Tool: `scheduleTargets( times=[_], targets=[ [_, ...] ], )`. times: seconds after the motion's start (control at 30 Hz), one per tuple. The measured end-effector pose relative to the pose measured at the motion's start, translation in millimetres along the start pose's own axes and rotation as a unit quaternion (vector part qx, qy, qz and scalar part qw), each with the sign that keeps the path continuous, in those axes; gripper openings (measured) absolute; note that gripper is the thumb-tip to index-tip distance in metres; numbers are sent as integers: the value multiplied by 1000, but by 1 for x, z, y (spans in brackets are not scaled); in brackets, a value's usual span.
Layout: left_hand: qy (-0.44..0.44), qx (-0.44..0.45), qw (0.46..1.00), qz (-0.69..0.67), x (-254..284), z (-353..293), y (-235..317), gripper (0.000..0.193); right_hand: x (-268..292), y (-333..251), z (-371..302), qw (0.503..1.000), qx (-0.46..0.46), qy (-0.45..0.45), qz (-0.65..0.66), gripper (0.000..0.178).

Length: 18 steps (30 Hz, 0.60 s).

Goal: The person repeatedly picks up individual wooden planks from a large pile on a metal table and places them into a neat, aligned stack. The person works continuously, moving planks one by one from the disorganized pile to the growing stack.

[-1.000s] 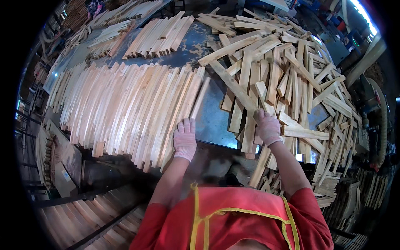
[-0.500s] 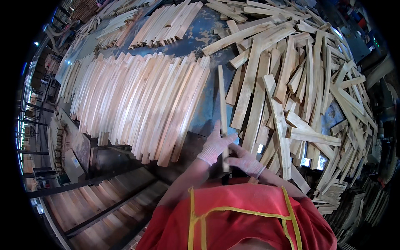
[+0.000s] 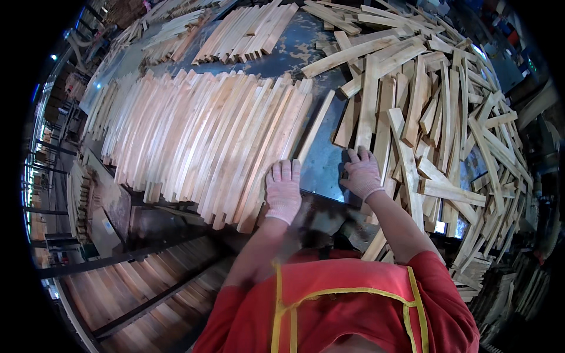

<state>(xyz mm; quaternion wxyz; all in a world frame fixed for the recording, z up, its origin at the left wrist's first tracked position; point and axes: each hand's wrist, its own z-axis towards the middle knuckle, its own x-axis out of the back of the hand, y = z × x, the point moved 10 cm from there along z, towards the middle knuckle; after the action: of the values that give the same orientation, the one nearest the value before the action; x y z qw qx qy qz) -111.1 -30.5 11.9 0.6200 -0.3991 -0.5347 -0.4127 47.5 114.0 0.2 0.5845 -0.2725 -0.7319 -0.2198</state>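
My left hand [image 3: 283, 191], in a pale knitted glove, lies with fingers stretched out at the near right edge of a row of wooden strips [image 3: 203, 135]. Just beyond its fingertips a narrow wooden strip [image 3: 316, 126] rests on the blue tabletop, slightly apart from the row at its far end. My right hand [image 3: 362, 175], gloved the same way, is at the left side of a loose pile of wooden slats. Its fingertips meet the near end of a slat [image 3: 369, 103]; the thumb stands away from the fingers, with no firm grip visible.
Crossed wooden slats [image 3: 438, 106] pile up on the right. Another group of strips [image 3: 247, 32] lies at the back of the blue metal table [image 3: 326, 167]. A dark-framed rack with boards [image 3: 138, 282] stands at the lower left.
Both hands were together on the narrow strip, which stood out toward me. Now that strip lies beside the row; my left hand has moved left and my right hand right to the pile.
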Motion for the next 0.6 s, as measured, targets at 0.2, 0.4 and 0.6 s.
scheduleTargets(
  times=[0.2,0.4,0.6],
  targets=[
    [21,-74,994,78,-31,-5,-15,52,-3,34,-39,948,-218,107,204,82],
    [-184,-48,981,40,-19,18,-12,61,-47,52,-46,602,-186,93,771,70],
    [-185,40,928,-322,-15,33,36,79,-67,-101,-106,755,-150,56,636,81]
  ],
)
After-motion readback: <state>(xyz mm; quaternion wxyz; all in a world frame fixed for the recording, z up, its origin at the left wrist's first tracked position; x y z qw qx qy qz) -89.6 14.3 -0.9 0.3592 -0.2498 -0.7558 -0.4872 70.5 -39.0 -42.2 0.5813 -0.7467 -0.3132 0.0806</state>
